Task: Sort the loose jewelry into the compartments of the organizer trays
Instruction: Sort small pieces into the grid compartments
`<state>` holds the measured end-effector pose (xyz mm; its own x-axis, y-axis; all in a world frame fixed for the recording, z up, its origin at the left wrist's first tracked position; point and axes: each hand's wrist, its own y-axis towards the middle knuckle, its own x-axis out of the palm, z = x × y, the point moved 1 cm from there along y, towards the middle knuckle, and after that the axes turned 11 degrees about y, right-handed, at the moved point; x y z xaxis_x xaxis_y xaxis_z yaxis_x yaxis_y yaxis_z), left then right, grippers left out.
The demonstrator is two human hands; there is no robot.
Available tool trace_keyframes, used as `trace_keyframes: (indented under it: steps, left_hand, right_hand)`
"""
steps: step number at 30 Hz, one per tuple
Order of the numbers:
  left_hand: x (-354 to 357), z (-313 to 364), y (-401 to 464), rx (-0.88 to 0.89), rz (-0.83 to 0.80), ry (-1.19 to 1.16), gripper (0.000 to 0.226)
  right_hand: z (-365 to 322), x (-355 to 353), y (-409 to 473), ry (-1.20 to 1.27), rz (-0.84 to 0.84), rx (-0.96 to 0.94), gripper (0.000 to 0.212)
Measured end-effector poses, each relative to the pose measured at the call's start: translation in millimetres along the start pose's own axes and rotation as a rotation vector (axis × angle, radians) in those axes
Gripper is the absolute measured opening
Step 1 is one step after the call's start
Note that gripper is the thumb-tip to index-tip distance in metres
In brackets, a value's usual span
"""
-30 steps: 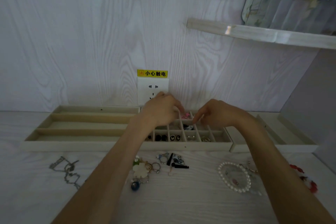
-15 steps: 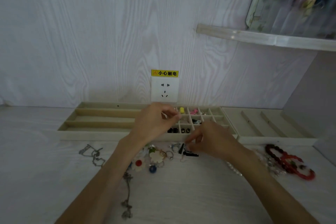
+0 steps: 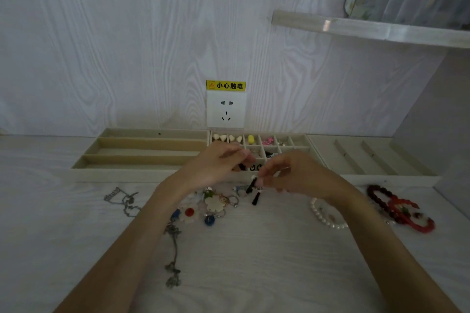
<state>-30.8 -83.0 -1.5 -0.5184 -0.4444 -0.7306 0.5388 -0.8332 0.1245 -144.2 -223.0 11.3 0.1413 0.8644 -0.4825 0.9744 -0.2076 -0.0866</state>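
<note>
I see my right hand [image 3: 292, 173] in front of the middle tray [image 3: 302, 141], the one with many small compartments. Its fingers [image 3: 269, 180] are curled and pinch a small black tassel earring [image 3: 250, 185] at the top, so the piece hangs down just over the table [image 3: 254, 262], in front of the tray's near wall. A second black tassel [image 3: 255, 199] lies on the table just below it.

My left hand [image 3: 216, 162] is close beside the right one, over the near row of the same tray. Its fingers are bent with the tips together, but I cannot tell if they hold something.

In the tray's far row I can see white heart pieces [image 3: 226, 138], a yellow piece [image 3: 250, 139] and a pink piece [image 3: 267, 141], each in its own compartment. Left of it stands a tray with long slots [image 3: 142, 150], and right of it another tray with slanted dividers [image 3: 368, 157].

On the table, loose pieces wait: a silver chain [image 3: 124, 201] at the left, a heap with flower charms and rings [image 3: 213, 204] below my left hand, a longer dark chain [image 3: 174, 256] toward me, a pearl bracelet [image 3: 323, 217] under my right wrist, and red bead bracelets [image 3: 399, 208] at the far right
</note>
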Motion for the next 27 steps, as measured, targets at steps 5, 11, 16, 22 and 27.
trace_keyframes:
  steps: [5,11,16,22,27]
  left_hand:
    - [-5.7,6.8,-3.7,0.008,0.028,-0.102,0.028]
    - [-3.9,16.1,-8.9,0.037,-0.056,-0.257,0.031]
    - [-6.0,12.3,-6.9,0.034,0.126,-0.327,0.018]
    - [-6.5,10.7,-4.3,0.110,0.312,-0.272,0.014]
    - [-2.0,15.1,-2.4,0.200,0.342,-0.169,0.015]
  right_hand:
    - [-5.9,-12.7,-8.4,0.377,0.003,0.016,0.011]
    - [-4.3,-18.9,-7.1,0.604,0.099,-0.068,0.017]
    - [-3.0,-22.0,-7.9,0.589,0.142,-0.108,0.017]
    - [4.8,-21.1,-2.5,0.318,0.204,-0.113,0.012]
    - [9.5,-24.6,-4.4,0.138,0.027,-0.050,0.033]
